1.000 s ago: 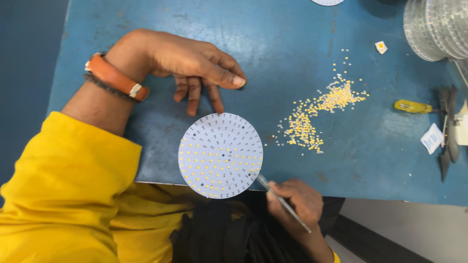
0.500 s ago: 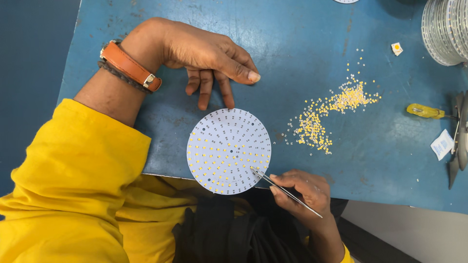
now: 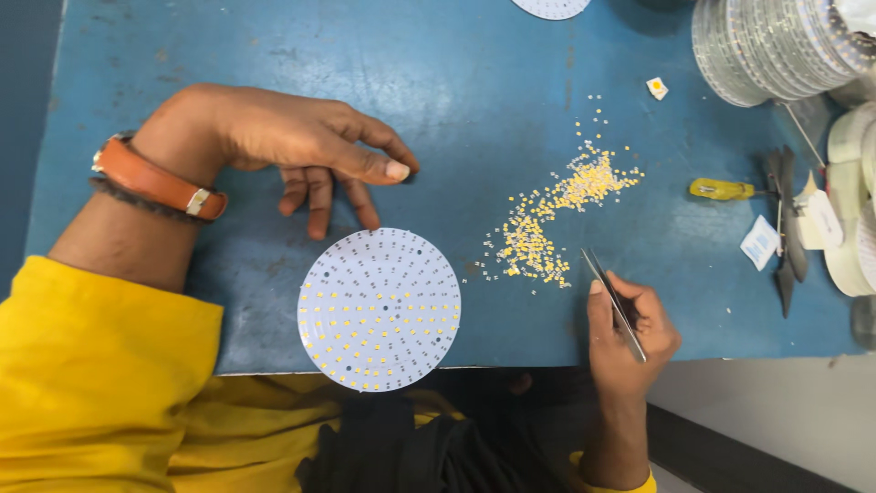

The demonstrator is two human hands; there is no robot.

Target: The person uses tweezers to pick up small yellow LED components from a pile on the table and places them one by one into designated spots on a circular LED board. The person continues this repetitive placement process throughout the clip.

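A round white circuit board (image 3: 380, 309) dotted with small yellow chips lies at the near edge of the blue table (image 3: 493, 82). My left hand (image 3: 292, 146), with an orange watch strap on its wrist, rests on the table just behind the board, fingers curled down, holding nothing. My right hand (image 3: 630, 333) grips metal tweezers (image 3: 613, 301) whose tips point at the near edge of a scattered pile of tiny yellow chips (image 3: 547, 224) to the right of the board.
Stacks of round boards (image 3: 776, 46) stand at the back right. A yellow-handled tool (image 3: 721, 189), dark pliers (image 3: 787, 228), white tape rolls (image 3: 853, 210) and a small white packet (image 3: 759, 242) lie at the right. Another round board (image 3: 550, 7) peeks in at the top edge.
My right hand has moved the tweezers from the board's right rim over to the pile of chips. My left hand has stayed behind the board.
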